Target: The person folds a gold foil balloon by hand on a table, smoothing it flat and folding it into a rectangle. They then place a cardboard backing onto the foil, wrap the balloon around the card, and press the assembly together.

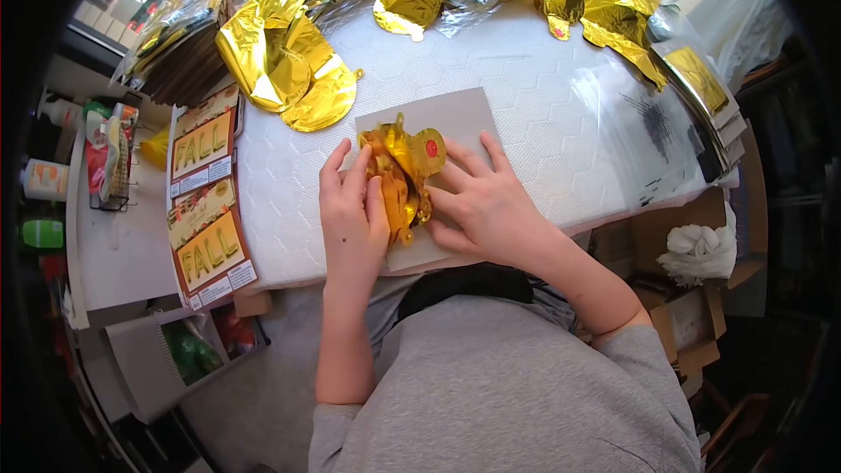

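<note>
A crumpled, folded gold foil balloon [400,177] with a red spot near its top right lies over a grey sheet of card [473,112] in front of me. My left hand [352,210] grips the balloon's left side between the thumb and fingers. On the other side, my right hand [484,203] is open with its fingers spread; some fingertips touch the balloon's right edge, others rest over the card. The card's middle is hidden under the foil and hands.
Flat gold foil balloons [289,61] lie along the far side of the white padded table [543,149]. Printed FALL packages [206,245] line the left edge. Clear plastic sleeves [635,127] lie at right. A wire basket [112,162] stands on the left shelf, open cardboard boxes [692,320] lower right.
</note>
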